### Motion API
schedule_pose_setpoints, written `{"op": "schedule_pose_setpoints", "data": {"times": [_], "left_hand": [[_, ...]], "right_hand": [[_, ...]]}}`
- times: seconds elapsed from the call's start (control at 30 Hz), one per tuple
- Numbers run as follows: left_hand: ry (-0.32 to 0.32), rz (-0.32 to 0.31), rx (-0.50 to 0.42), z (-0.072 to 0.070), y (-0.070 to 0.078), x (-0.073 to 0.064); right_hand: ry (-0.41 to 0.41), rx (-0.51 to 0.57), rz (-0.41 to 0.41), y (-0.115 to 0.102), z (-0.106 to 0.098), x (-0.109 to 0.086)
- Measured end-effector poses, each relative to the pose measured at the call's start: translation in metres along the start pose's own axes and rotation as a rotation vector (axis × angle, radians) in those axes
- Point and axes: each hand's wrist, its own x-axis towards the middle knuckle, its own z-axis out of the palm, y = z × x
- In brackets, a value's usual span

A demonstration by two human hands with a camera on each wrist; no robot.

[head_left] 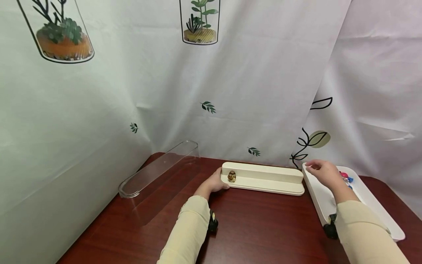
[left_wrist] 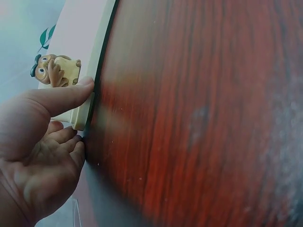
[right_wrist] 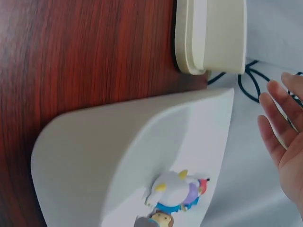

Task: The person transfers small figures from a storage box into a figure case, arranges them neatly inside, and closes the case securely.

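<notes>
My left hand (head_left: 215, 182) grips the left end of a long cream stepped display base (head_left: 263, 184), its thumb over the front edge. On the lower step near that thumb stands a small brown owl figurine (head_left: 232, 176), seen closer in the left wrist view. My right hand (head_left: 324, 172) hovers over the far end of a white tray (head_left: 316, 198), fingers loosely bent and holding nothing. Inside the tray, the right wrist view shows a white figurine with yellow horns (right_wrist: 170, 189) beside a brown-haired figurine (right_wrist: 162, 219), partly cut off.
A clear plastic cover (head_left: 161, 170) stands on the left of the dark red wooden table (head_left: 257, 227). Behind the table hangs a white curtain (head_left: 250, 91) printed with plants. The tray's far corner lies close to the base's right end.
</notes>
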Motion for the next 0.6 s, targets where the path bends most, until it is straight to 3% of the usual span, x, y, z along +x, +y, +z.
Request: {"op": "schedule_pose_setpoints", "data": {"times": [0.37, 0.6], "left_hand": [[-0.002, 0.001, 0.016, 0.001, 0.0, 0.0], [0.004, 0.011, 0.008, 0.002, -0.001, 0.0]], "right_hand": [[-0.088, -0.088, 0.09, 0.021, -0.021, -0.01], [-0.287, -0.123, 0.239, 0.032, -0.041, -0.015]]}}
